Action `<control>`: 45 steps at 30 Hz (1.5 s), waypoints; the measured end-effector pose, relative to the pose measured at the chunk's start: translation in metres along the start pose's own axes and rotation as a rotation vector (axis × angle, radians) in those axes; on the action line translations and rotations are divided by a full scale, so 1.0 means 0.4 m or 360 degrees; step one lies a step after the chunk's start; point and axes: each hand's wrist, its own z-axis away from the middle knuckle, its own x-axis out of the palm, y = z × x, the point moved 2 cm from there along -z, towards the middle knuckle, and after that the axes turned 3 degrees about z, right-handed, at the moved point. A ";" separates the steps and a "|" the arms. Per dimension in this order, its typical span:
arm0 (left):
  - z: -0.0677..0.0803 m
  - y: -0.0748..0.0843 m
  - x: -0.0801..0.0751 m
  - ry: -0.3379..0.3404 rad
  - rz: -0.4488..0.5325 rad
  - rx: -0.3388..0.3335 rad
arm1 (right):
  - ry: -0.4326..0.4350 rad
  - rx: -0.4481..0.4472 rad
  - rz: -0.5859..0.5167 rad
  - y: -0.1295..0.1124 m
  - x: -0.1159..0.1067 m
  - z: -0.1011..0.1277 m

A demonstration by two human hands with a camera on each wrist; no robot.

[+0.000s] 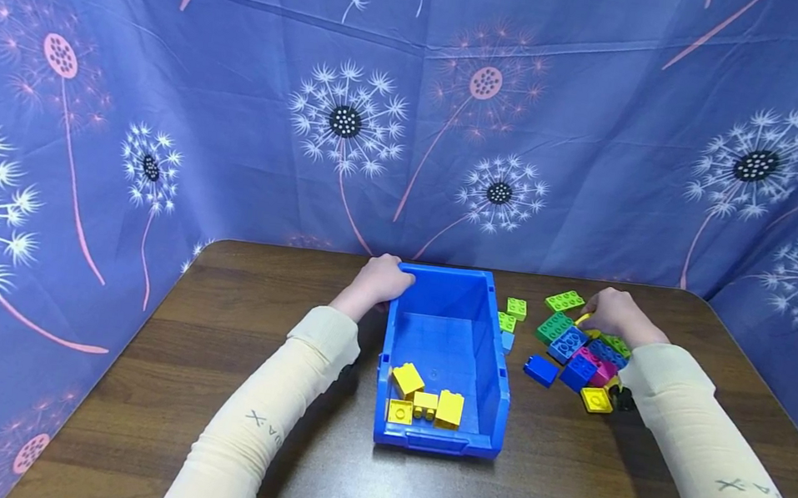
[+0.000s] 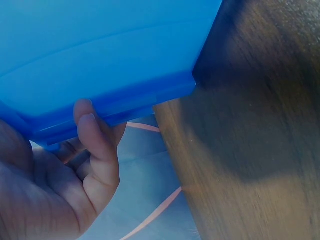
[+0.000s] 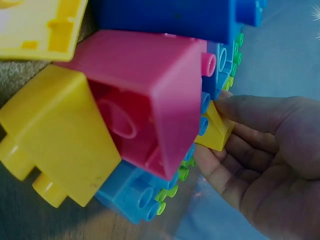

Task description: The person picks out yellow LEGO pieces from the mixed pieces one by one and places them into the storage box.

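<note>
A blue bin [image 1: 489, 328] stands mid-table with several yellow bricks [image 1: 424, 400] lying at its near end. My left hand [image 1: 395, 275] grips the bin's far left corner; in the left wrist view the thumb [image 2: 92, 132] curls over the blue rim [image 2: 115, 105]. My right hand [image 1: 591, 312] reaches into a pile of mixed bricks [image 1: 581, 359] right of the bin. It pinches a small yellow brick [image 3: 217, 132] between thumb and fingers. A pink brick [image 3: 150, 95] and a larger yellow brick [image 3: 55, 135] lie close beside it.
Two small green bricks [image 1: 511, 314] lie between the bin and the pile. A blue brick [image 1: 540, 369] sits at the pile's near left. The brown table [image 1: 272, 291] is ringed by a blue flowered cloth [image 1: 348, 116] at the back and sides.
</note>
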 end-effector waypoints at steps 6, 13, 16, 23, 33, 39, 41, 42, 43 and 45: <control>-0.002 0.000 -0.001 -0.0009 0.0020 0.0007 | 0.0044 0.0007 -0.0018 -0.002 -0.007 -0.003; -0.002 0.001 -0.002 -0.0026 0.0030 -0.0012 | 0.0081 0.0046 -0.0011 -0.004 -0.017 0.002; -0.002 0.003 -0.002 -0.0034 0.0029 -0.0018 | 0.0096 0.0072 -0.0043 -0.003 -0.023 0.007; 0.000 0.006 -0.005 -0.0030 0.0018 -0.0017 | 0.0088 0.0131 -0.0205 -0.007 -0.040 0.017; 0.000 -0.003 -0.001 -0.0002 0.0012 0.0005 | 0.0084 0.0090 -0.0152 -0.017 -0.066 0.023; -0.001 -0.004 0.001 0.0002 0.0012 0.0001 | 0.0110 0.0078 -0.0153 -0.036 -0.085 0.036; -0.001 -0.004 0.001 -0.0001 0.0014 -0.0001 | 0.0118 0.0071 -0.0172 -0.044 -0.093 0.040; -0.002 -0.004 0.001 -0.0004 0.0014 -0.0002 | 0.0125 0.0062 -0.0174 -0.047 -0.096 0.041; -0.002 -0.004 0.001 -0.0007 0.0014 -0.0002 | 0.0133 0.0054 -0.0177 -0.051 -0.099 0.042; -0.003 -0.003 0.001 -0.0009 0.0013 -0.0003 | 0.0142 0.0039 -0.0185 -0.059 -0.105 0.042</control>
